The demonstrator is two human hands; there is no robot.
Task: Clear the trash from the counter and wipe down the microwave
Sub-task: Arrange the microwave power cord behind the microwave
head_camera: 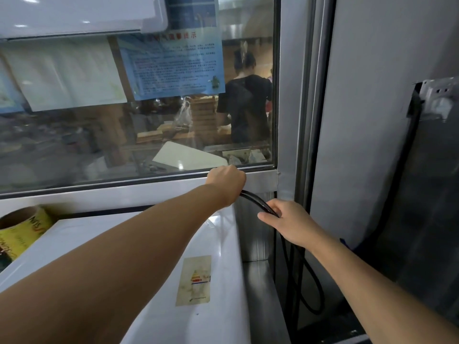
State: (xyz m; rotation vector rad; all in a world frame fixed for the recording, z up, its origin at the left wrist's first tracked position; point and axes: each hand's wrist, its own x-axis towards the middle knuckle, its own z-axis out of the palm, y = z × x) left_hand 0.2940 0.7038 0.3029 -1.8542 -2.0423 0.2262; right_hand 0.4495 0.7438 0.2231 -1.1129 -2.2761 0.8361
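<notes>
I look down on the white top of the microwave (pixel 154 247), which bears a faded sticker (pixel 194 280). My left hand (pixel 227 186) reaches over it to the back right corner and grips a black power cable (pixel 257 202) below the window frame. My right hand (pixel 289 223) holds the same cable a little lower, to the right of the microwave. From there the cable drops and loops (pixel 310 289) in the gap beside the stainless counter (pixel 260 294).
A yellow tape roll (pixel 22 229) lies on the microwave's far left. Behind is a glass window (pixel 149 135) with papers taped on it and a person beyond it. A grey wall with an outlet (pixel 438 99) stands at right.
</notes>
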